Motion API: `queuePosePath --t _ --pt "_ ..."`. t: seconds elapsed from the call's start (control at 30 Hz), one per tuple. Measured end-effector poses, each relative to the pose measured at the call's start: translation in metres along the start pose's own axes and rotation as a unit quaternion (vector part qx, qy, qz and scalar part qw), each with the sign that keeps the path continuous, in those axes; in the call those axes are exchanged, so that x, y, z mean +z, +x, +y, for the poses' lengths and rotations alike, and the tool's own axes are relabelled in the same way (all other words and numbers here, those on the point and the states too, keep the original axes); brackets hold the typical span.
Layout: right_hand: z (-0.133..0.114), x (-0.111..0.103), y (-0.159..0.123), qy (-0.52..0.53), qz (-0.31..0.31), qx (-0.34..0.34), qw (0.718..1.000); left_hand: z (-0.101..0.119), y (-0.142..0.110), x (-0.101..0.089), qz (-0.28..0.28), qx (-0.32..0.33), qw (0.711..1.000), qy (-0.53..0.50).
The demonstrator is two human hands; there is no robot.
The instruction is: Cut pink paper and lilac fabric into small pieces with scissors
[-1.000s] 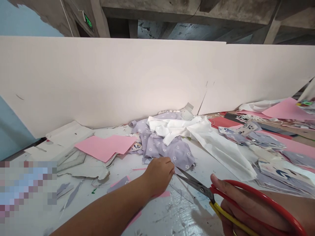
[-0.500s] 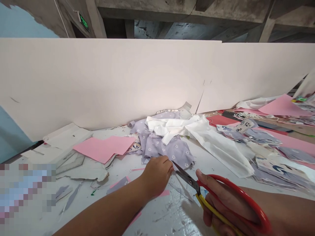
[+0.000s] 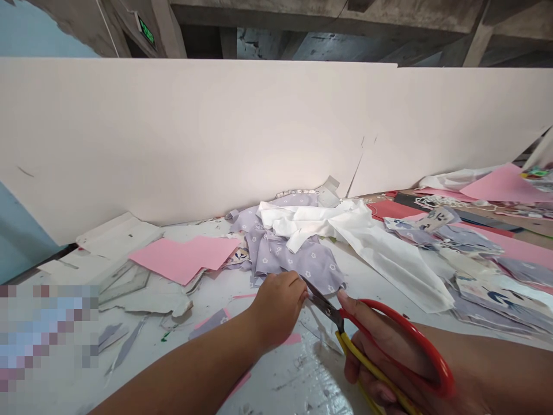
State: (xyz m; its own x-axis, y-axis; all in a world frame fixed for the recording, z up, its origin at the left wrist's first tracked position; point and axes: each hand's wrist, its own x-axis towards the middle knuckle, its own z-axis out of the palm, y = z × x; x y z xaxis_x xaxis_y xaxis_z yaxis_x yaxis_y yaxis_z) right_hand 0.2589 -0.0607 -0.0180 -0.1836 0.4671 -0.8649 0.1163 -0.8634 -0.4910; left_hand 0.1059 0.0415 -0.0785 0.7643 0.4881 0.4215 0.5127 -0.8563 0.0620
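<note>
My right hand (image 3: 391,340) grips scissors (image 3: 330,312) with one red handle and one yellow handle. Their blades point up and left, the tips reaching the fingers of my left hand (image 3: 279,308). That left hand is closed in a pinch, and what lies between its fingers is hidden. Small pink pieces (image 3: 292,339) show beside and below it. Just beyond the hands lies a crumpled lavender cloth with white flowers (image 3: 309,266). A white cloth (image 3: 367,245) is draped over part of it.
A tall white panel (image 3: 194,138) runs behind the white table (image 3: 294,386). Pink paper (image 3: 184,258) and torn cardboard (image 3: 159,300) lie left. Stacked patterned fabric pieces (image 3: 503,297), red sheets (image 3: 386,208) and white cord (image 3: 444,200) lie right.
My right hand and the scissors have moved a little left, closer to my left hand, and the handles look nearer together. The left hand has barely shifted. The view has tilted slightly.
</note>
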Motion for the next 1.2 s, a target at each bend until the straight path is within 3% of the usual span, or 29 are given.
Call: queuePosePath --t 0.37,0.77,0.97,1.2 --pt "0.0 -0.001 0.001 -0.009 -0.007 -0.004 1.0 -0.001 -0.002 -0.001 0.016 0.01 1.0 -0.006" --pt "0.0 0.005 -0.001 0.001 0.004 0.004 1.0 0.002 0.0 -0.004 0.035 0.081 0.995 0.036" --pt "-0.002 0.004 -0.002 0.012 0.002 0.015 1.0 0.001 0.0 -0.003 0.046 0.064 0.996 0.028" --pt "0.005 0.013 -0.003 0.029 0.04 -0.026 0.998 -0.002 -0.001 0.002 0.062 0.113 0.991 0.047"
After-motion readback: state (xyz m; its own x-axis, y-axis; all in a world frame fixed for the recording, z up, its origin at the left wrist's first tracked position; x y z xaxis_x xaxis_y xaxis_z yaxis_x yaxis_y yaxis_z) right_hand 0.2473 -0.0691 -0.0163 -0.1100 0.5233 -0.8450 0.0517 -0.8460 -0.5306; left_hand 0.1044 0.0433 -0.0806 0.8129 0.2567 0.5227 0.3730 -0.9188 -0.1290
